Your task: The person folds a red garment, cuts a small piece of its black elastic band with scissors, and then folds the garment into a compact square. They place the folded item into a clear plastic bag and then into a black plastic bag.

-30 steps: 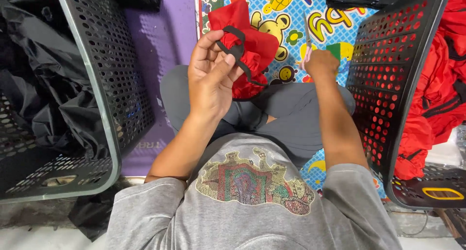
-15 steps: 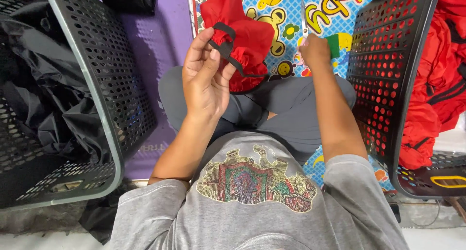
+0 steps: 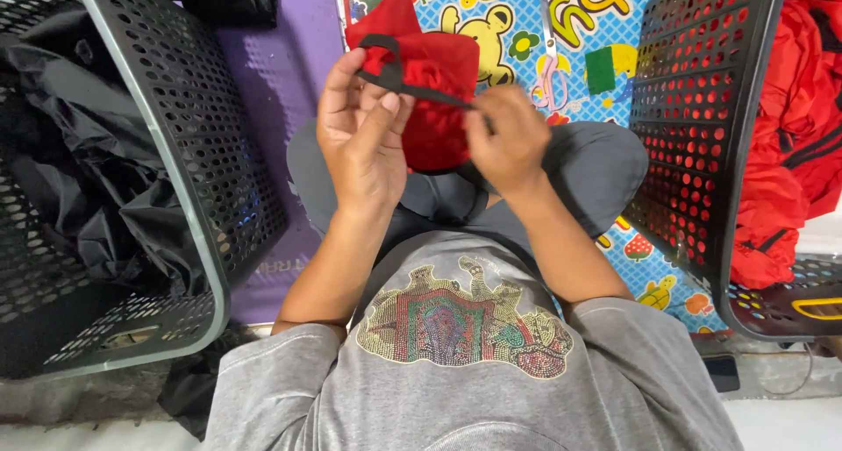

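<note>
**Currently: red pouch, strap in hand**

I log one small red fabric pouch (image 3: pixel 434 100) above my lap, its black strap (image 3: pixel 405 85) pinched taut between left hand (image 3: pixel 361 140) and right hand (image 3: pixel 509 140) fingers. Red pile in right basket (image 3: pixel 693 153); black pile in left basket (image 3: pixel 175 144).

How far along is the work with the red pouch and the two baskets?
Done: none visibly finished. In hand: left hand and right hand hold the red pouch by its black strap. Left: red fabric fills the right basket; black fabric fills the left basket.

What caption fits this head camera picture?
Left hand and right hand hold a red pouch by its black strap.
</note>
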